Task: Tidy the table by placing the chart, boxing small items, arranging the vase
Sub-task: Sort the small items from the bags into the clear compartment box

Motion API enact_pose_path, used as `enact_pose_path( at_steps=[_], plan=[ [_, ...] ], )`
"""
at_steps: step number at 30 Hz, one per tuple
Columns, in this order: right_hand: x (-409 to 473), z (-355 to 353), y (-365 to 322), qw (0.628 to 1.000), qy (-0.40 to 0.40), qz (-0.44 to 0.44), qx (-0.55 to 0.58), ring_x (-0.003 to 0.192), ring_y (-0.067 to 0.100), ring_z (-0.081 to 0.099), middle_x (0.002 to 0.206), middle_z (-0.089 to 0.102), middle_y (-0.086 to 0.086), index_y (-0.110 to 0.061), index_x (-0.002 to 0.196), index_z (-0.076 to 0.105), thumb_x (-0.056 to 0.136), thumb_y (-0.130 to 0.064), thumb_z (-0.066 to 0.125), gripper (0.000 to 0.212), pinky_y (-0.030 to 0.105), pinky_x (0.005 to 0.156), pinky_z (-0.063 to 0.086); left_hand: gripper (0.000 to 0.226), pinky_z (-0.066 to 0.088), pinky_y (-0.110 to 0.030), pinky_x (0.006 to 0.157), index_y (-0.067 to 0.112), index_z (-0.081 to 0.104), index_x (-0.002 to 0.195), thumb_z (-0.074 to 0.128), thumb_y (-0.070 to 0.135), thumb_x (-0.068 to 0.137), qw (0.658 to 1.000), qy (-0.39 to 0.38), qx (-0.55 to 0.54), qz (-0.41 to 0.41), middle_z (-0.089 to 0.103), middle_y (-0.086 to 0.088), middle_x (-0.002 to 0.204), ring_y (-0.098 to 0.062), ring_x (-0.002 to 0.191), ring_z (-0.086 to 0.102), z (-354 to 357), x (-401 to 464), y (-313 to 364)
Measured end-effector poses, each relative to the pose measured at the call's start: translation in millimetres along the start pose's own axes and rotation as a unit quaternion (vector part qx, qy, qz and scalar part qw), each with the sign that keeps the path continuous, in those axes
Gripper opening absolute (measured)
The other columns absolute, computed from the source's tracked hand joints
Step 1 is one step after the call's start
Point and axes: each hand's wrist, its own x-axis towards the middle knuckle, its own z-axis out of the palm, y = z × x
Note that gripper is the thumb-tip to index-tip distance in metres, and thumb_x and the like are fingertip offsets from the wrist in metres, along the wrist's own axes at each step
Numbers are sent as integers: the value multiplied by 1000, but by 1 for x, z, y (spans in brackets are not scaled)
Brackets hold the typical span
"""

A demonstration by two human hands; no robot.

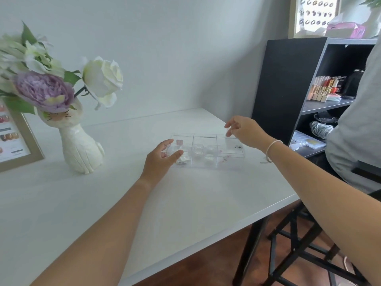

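Note:
A clear plastic organiser box (208, 150) with several compartments lies on the white table (103, 203), holding small clear and pink items. My left hand (159, 159) is at the box's left end, fingers spread and relaxed, the thumb near the front corner. My right hand (243, 131) hovers over the box's right end with fingers loosely extended, gripping nothing that I can see. A white cat-shaped vase (81, 145) with a purple flower and white roses stands at the left. A framed chart (15, 141) leans at the far left edge.
A black shelf unit (288, 89) stands right of the table, with small bottles and packets on its shelves. A person in a grey shirt (358, 120) sits at the right on a black stool (305, 244). The table's front edge runs diagonally.

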Motion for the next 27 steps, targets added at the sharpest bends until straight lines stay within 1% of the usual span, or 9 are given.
enact_pose_path(
  at_steps=[3,8,10,12,15,18,20,24,27],
  plan=[
    [4,10,3,1000,-18,7,-6,60,14,48,91,69,4,-17,91,58,84,3,33,33,21,47,36,49,34,-5,70,34,52,124,67,42,79,1000,-2,-1,-1,58,-7,125,-6,93,54,0,1,0],
    [4,22,7,1000,-16,9,-13,59,9,46,98,70,9,-12,95,65,86,2,39,30,18,49,36,48,34,-4,69,35,52,124,67,42,78,1000,-5,-2,2,57,-2,125,4,89,52,-1,1,-1],
    [1,25,8,999,-14,-3,-30,72,12,51,104,68,8,-11,99,67,87,-3,46,25,18,59,40,48,35,-5,69,36,52,124,67,42,78,1000,-6,-4,2,57,-1,125,6,88,51,-1,0,-1],
    [-3,27,9,999,-4,-14,-29,88,14,53,113,65,5,-12,107,65,87,-6,52,25,20,77,40,48,35,-6,68,36,52,124,67,42,78,1000,-6,-7,2,57,-2,124,4,88,51,-1,0,-1],
    [-12,27,13,998,59,-29,16,108,17,53,125,57,1,-16,117,60,86,-12,57,31,22,89,38,48,35,-5,68,36,52,124,67,42,78,1000,-8,-7,4,57,-3,124,5,88,51,-1,-1,-1],
    [-27,27,22,985,156,-16,67,109,12,50,129,52,-1,-19,123,54,88,-24,57,36,23,89,37,49,34,-5,70,35,52,124,68,41,78,1000,-9,-9,6,57,-5,124,5,90,52,-2,-1,-1],
    [-39,30,31,975,181,27,124,110,11,48,134,48,-1,-21,128,49,87,-34,56,44,24,87,35,50,35,-8,72,34,52,125,68,41,78,1000,-10,-15,4,58,-8,125,-4,94,54,-2,0,-1],
    [-59,41,45,972,126,107,167,120,21,48,144,38,3,-22,139,34,81,-51,58,70,27,85,34,52,36,-12,75,33,51,126,68,41,78,1000,-6,-20,4,57,-10,128,-10,103,52,-1,1,-2],
    [-66,47,46,973,80,127,177,124,21,46,146,36,3,-24,142,26,76,-51,65,82,28,86,35,60,36,-19,85,32,46,131,70,41,77,999,-2,-33,1,53,-4,134,-11,108,51,0,1,-2]
  ],
)
